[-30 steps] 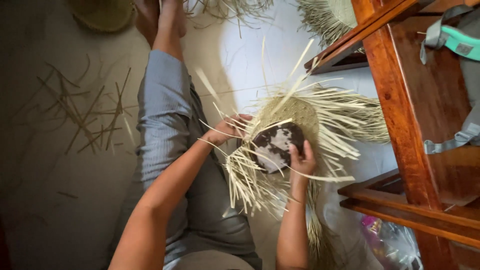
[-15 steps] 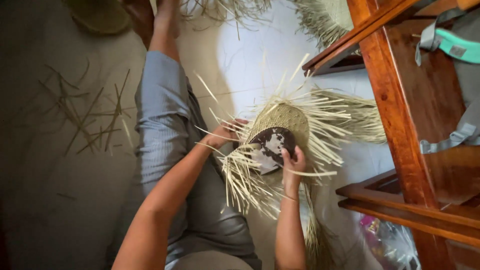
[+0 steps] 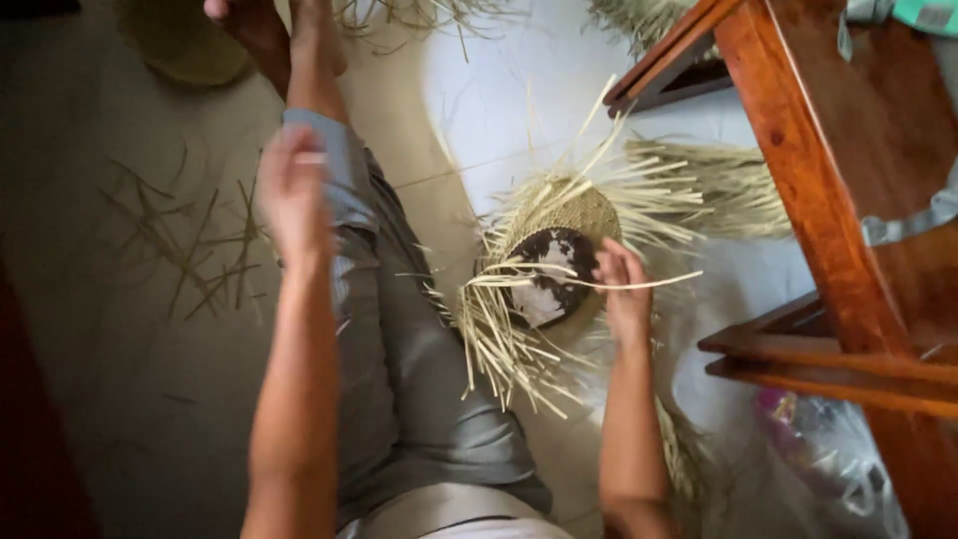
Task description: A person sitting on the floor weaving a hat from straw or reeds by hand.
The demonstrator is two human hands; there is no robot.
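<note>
— Where is the work sitting?

— On the floor (image 3: 479,110), just beside the outstretched leg (image 3: 399,329): a half-woven straw piece (image 3: 574,225) over a dark round form (image 3: 544,274), loose strands fanning out all round.

— And the hands?

— The right hand (image 3: 624,294) rests on the form's edge, its grip closed on a long straw strand (image 3: 609,282) lying across it. The left hand (image 3: 292,195) is raised over the knee, blurred; I cannot tell whether it grips anything.

— How to do it well?

— I'd judge: keep the form pinned, pull each strand snug and flat.

— Any containers?

— A clear plastic bag (image 3: 833,459) under the wooden furniture (image 3: 798,130); its contents are unclear.

Right hand (image 3: 624,289) grips woven straw piece (image 3: 574,215); left hand (image 3: 291,195) lifted.
</note>
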